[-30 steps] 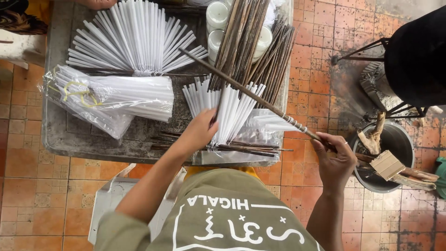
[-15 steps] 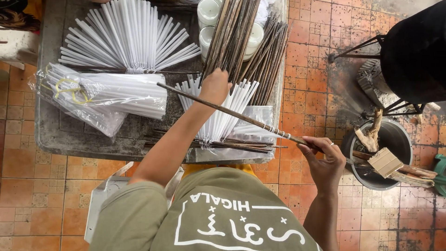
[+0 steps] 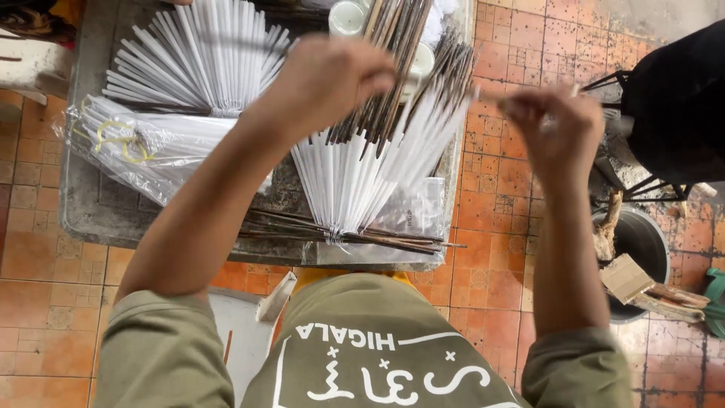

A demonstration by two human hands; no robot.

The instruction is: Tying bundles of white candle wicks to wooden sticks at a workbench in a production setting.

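Above the grey tray, the left hand closes its fingers over dark sticks, which lie beside a white fan. Raised over the tiled floor, the right hand is blurred; its grip cannot be told.

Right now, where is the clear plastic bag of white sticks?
In the head view, the clear plastic bag of white sticks lies on the left of the grey tray, just below the upper white fan and left of the left hand.

Grey tray on tiled floor: white stick fans, bagged bundle, brown sticks.
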